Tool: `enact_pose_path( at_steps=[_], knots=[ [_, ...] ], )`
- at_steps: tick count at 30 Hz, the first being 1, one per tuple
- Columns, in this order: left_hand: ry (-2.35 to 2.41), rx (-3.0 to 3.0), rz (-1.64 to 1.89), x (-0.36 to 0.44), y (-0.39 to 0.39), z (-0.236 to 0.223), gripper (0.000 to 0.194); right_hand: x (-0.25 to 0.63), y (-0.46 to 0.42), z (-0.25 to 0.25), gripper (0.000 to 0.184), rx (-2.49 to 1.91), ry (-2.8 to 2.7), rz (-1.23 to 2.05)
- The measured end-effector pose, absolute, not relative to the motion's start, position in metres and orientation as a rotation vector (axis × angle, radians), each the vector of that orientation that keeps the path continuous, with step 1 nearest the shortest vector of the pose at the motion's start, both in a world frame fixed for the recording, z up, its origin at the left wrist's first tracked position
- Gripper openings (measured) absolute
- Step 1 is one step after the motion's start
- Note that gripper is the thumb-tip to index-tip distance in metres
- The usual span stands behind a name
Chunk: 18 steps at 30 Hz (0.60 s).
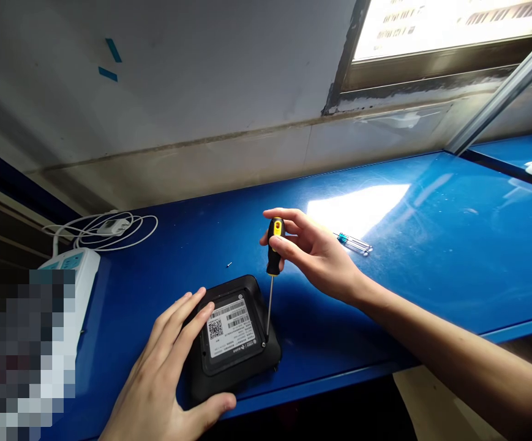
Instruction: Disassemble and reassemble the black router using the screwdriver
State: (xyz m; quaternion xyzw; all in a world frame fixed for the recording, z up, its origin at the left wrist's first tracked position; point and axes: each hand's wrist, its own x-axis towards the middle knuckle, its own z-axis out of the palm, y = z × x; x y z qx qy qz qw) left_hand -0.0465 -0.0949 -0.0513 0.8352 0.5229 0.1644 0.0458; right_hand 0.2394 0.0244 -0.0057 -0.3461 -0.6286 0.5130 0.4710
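A black box-shaped device (266,361) lies with its label side up near the front edge of the blue table. Its white label (229,331) carries a QR code and barcodes. My left hand (164,361) spreads over the device's left side, fingertips resting on it and thumb at the near edge. In my right hand (311,251), fingers and thumb close around a black and yellow screwdriver (273,260). It stands nearly upright, its tip at the device's right corner, beside a small screw (263,345). Another loose screw (229,264) lies on the table behind the device.
A bundle of small teal-ended screwdrivers or bits (355,243) lies to the right. At the left are a white power strip (86,269) and a coiled white cable (149,229) with an adapter. A wall with a window borders the blue table (192,226).
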Motion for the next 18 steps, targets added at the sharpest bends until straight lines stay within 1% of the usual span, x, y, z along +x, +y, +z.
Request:
enact_pose_path(
  at_steps=[6, 11, 14, 18],
  knots=[
    [1.589, 2.561, 0.498, -0.046, -0.094, -0.052, 0.09, 0.24, 0.03, -0.012, 0.045, -0.929, -1.503, 1.174],
    [1.651, 2.469, 0.531, -0.047, -0.097, -0.05, 0.103, 0.243, 0.037, -0.013, 0.043, -0.92, -1.297, 1.004],
    [1.652, 2.423, 0.542, -0.048, -0.098, -0.05, 0.111, 0.242, 0.038, -0.014, 0.041, -0.915, -1.235, 0.989],
    [1.649, 2.416, 0.553, -0.046, -0.099, -0.052, 0.111, 0.238, 0.037, -0.019, 0.039, -0.92, -1.305, 1.005]
  ],
)
